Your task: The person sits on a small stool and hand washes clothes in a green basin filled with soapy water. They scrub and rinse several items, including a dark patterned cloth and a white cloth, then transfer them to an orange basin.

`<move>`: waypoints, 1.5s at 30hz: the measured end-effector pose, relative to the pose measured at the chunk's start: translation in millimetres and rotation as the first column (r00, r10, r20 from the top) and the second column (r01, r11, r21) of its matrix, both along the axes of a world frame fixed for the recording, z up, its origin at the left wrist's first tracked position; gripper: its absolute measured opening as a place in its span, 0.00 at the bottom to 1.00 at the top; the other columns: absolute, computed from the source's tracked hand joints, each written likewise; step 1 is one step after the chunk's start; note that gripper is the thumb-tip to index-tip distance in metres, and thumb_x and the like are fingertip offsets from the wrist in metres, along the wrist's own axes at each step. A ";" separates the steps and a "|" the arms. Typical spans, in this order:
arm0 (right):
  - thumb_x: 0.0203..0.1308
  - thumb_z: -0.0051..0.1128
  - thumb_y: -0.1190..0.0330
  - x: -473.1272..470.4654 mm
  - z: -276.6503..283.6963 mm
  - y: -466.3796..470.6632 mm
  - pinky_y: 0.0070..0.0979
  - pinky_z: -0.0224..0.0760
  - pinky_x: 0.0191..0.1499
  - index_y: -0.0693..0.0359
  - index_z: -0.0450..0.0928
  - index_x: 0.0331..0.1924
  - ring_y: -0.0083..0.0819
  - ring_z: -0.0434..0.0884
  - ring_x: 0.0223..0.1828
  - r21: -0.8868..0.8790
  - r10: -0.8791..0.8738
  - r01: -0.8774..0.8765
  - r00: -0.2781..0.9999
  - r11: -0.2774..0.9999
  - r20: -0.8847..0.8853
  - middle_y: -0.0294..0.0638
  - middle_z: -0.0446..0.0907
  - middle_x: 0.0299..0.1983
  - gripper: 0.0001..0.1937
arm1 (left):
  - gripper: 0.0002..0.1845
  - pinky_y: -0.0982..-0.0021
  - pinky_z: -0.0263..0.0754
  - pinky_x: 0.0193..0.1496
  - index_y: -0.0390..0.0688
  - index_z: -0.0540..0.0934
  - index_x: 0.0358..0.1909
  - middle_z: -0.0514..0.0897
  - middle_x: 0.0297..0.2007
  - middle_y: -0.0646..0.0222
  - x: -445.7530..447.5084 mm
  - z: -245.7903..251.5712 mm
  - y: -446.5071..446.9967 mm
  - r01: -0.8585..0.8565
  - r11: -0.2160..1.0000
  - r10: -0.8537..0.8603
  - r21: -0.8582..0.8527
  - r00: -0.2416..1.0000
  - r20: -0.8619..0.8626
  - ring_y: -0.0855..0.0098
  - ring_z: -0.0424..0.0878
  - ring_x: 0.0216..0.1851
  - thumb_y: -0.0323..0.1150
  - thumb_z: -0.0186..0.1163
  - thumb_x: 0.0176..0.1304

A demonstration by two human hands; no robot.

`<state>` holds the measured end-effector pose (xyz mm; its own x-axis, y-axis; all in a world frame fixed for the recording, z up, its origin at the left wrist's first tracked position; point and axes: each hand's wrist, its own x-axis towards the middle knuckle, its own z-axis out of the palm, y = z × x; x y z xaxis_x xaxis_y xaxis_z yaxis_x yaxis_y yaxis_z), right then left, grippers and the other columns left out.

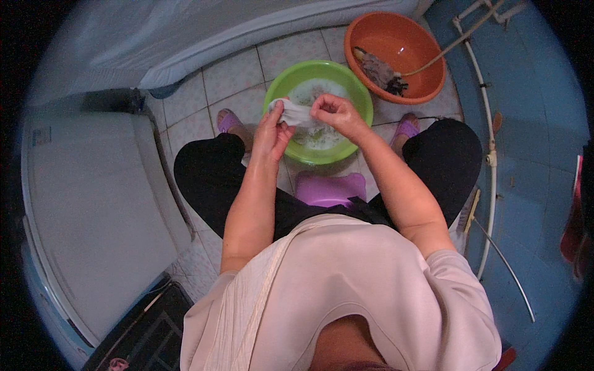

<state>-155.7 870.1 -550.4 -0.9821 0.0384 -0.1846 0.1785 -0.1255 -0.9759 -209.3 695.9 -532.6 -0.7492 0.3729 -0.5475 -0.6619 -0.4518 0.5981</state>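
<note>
A white wet cloth (297,114), perhaps a sock, stretches between my two hands above a green plastic basin (276,83). My left hand (274,132) grips its left end, thumb on top. The fingertips of my right hand (338,115) pinch the other end. Soapy water with white suds (320,139) fills the bottom of the basin, which sits on the floor between my feet. Whatever lies under the suds cannot be made out.
An orange basin (424,51) touches the green one at the upper right, holding dark and greyish cloths (378,72) and a hose end. A purple plastic stool (329,188) is under me. White pipes (489,116) run along the blue wall; a white appliance (97,208) stands left.
</note>
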 end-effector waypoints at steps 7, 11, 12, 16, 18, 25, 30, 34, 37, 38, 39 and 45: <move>0.53 0.61 0.66 -1.1 -1.4 -7.6 0.19 0.68 0.40 0.61 0.77 0.38 0.19 0.74 0.32 -0.062 -0.002 0.000 0.999 0.998 -0.036 0.31 0.76 0.29 0.10 | 0.17 0.78 0.71 0.37 0.42 0.74 0.52 0.79 0.39 0.72 6.1 4.9 7.0 0.207 0.972 -0.220 -0.109 0.966 -0.132 0.79 0.76 0.38 0.38 0.56 0.64; 0.54 0.60 0.67 -1.6 -3.8 -4.5 0.19 0.68 0.37 0.60 0.75 0.38 0.18 0.73 0.31 -0.014 0.018 -0.019 0.999 1.000 -0.046 0.30 0.76 0.28 0.10 | 0.19 0.75 0.72 0.42 0.42 0.71 0.55 0.78 0.42 0.71 7.0 11.9 7.0 0.318 0.931 -0.350 -0.178 0.916 -0.194 0.76 0.77 0.40 0.35 0.55 0.64; 0.55 0.60 0.67 -2.3 -3.9 -4.7 0.19 0.67 0.36 0.60 0.75 0.37 0.17 0.73 0.31 0.071 0.069 -0.065 0.996 0.995 -0.051 0.30 0.75 0.28 0.09 | 0.19 0.74 0.72 0.44 0.42 0.70 0.56 0.77 0.44 0.70 8.1 12.2 7.1 0.325 0.914 -0.370 -0.245 0.913 -0.169 0.74 0.77 0.41 0.34 0.54 0.64; 0.55 0.60 0.68 -3.7 -0.4 -6.7 0.18 0.66 0.33 0.60 0.73 0.33 0.16 0.71 0.29 -0.127 -0.111 0.095 0.986 0.987 -0.127 0.29 0.74 0.26 0.07 | 0.16 0.80 0.69 0.39 0.42 0.76 0.51 0.79 0.38 0.73 5.0 11.2 5.8 0.305 0.916 -0.361 -0.260 0.909 -0.207 0.80 0.75 0.36 0.31 0.56 0.60; 0.55 0.60 0.69 -4.3 3.9 -6.4 0.17 0.65 0.31 0.60 0.72 0.32 0.16 0.71 0.29 -0.221 -0.213 0.187 0.972 0.957 -0.100 0.29 0.74 0.26 0.07 | 0.15 0.80 0.69 0.40 0.41 0.77 0.48 0.79 0.38 0.73 -0.3 9.6 6.0 0.301 0.836 -0.452 -0.459 0.852 -0.264 0.80 0.75 0.36 0.29 0.56 0.58; 0.57 0.58 0.65 -12.7 36.0 11.2 0.18 0.67 0.36 0.61 0.76 0.38 0.19 0.74 0.33 0.390 0.046 -0.008 0.995 0.921 -0.088 0.31 0.76 0.30 0.10 | 0.12 0.77 0.72 0.43 0.40 0.76 0.44 0.78 0.37 0.72 -17.9 -5.0 14.4 0.178 0.909 -0.282 -0.377 0.928 -0.242 0.77 0.76 0.37 0.26 0.53 0.57; 0.57 0.57 0.62 -14.5 73.9 39.9 0.22 0.69 0.37 0.64 0.78 0.38 0.22 0.75 0.34 0.155 -0.105 0.101 0.994 0.983 0.016 0.35 0.79 0.31 0.13 | 0.10 0.80 0.72 0.34 0.39 0.77 0.41 0.79 0.32 0.70 -41.6 -79.3 9.9 0.003 0.992 -0.022 -0.130 0.989 -0.147 0.77 0.76 0.30 0.24 0.50 0.59; 0.59 0.55 0.61 -12.6 90.0 55.6 0.20 0.68 0.37 0.63 0.77 0.39 0.19 0.74 0.33 0.021 -0.152 0.151 0.974 0.988 0.165 0.32 0.78 0.32 0.13 | 0.09 0.76 0.75 0.36 0.39 0.78 0.40 0.79 0.32 0.66 -46.2 -177.0 -18.0 0.119 0.857 -0.082 -0.501 0.992 0.094 0.73 0.77 0.30 0.27 0.53 0.60; 0.61 0.54 0.61 -17.4 88.9 59.3 0.19 0.67 0.37 0.62 0.77 0.39 0.18 0.74 0.33 -0.120 -0.212 0.251 0.940 0.961 0.266 0.31 0.78 0.33 0.12 | 0.11 0.66 0.77 0.41 0.43 0.79 0.43 0.81 0.40 0.62 -31.8 -234.7 -29.1 0.374 0.370 -0.581 -0.850 0.807 0.102 0.68 0.80 0.36 0.32 0.57 0.57; 0.61 0.54 0.61 -20.7 87.0 60.1 0.18 0.67 0.37 0.61 0.77 0.39 0.18 0.75 0.34 -0.130 -0.210 0.250 0.943 0.960 0.258 0.31 0.78 0.33 0.12 | 0.13 0.63 0.77 0.43 0.45 0.79 0.44 0.81 0.41 0.61 -25.0 -247.8 -31.2 0.358 0.152 -0.754 -0.921 0.645 0.126 0.66 0.80 0.38 0.32 0.58 0.56; 0.61 0.53 0.61 -23.2 85.3 62.0 0.18 0.67 0.38 0.61 0.77 0.40 0.18 0.75 0.34 -0.137 -0.226 0.272 0.933 0.952 0.278 0.31 0.78 0.33 0.12 | 0.14 0.61 0.76 0.44 0.47 0.79 0.45 0.81 0.43 0.61 -19.2 -258.7 -30.2 0.300 0.077 -0.829 -0.951 0.549 0.106 0.63 0.80 0.40 0.34 0.58 0.56; 0.59 0.55 0.65 -37.0 76.3 82.0 0.22 0.68 0.47 0.62 0.72 0.48 0.23 0.77 0.42 -0.210 -0.267 0.380 0.867 0.901 0.420 0.36 0.79 0.41 0.15 | 0.20 0.60 0.71 0.53 0.54 0.75 0.53 0.75 0.54 0.62 -17.8 -287.0 -12.2 0.254 -0.351 -0.876 -0.901 0.252 0.412 0.59 0.76 0.52 0.33 0.49 0.58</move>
<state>-192.7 952.1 -474.1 -0.7774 0.2340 -0.5839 0.4218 -0.4946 -0.7599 -227.1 683.7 -819.5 -0.6050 0.3438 -0.7182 0.2769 0.9365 0.2150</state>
